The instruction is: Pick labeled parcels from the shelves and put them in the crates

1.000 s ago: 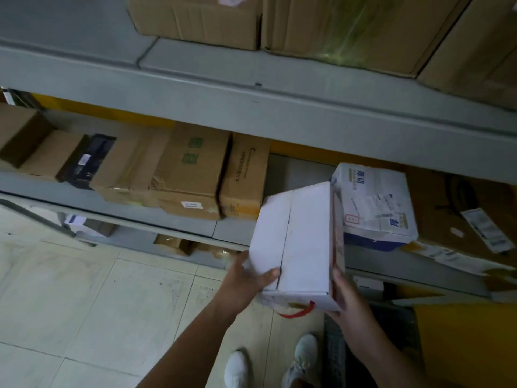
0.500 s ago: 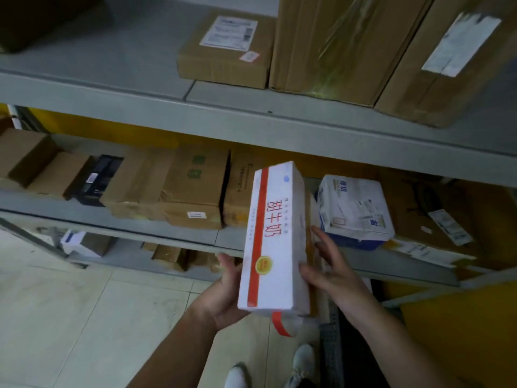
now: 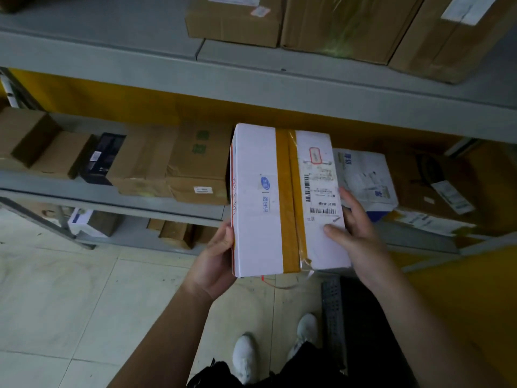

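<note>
1. A white parcel point(image 3: 282, 200), held between the left hand point(image 3: 215, 261) and right hand point(image 3: 361, 236), blocked the middle shelf point(image 3: 112, 196) opening behind it.
2. Left of the parcel, brown cartons point(image 3: 195, 166) stood packed side by side.
3. Below the parcel, tiled floor point(image 3: 84, 289) lay open.

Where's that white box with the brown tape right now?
The white box is mid-frame, held up before the middle shelf between the left hand and right hand.
</note>
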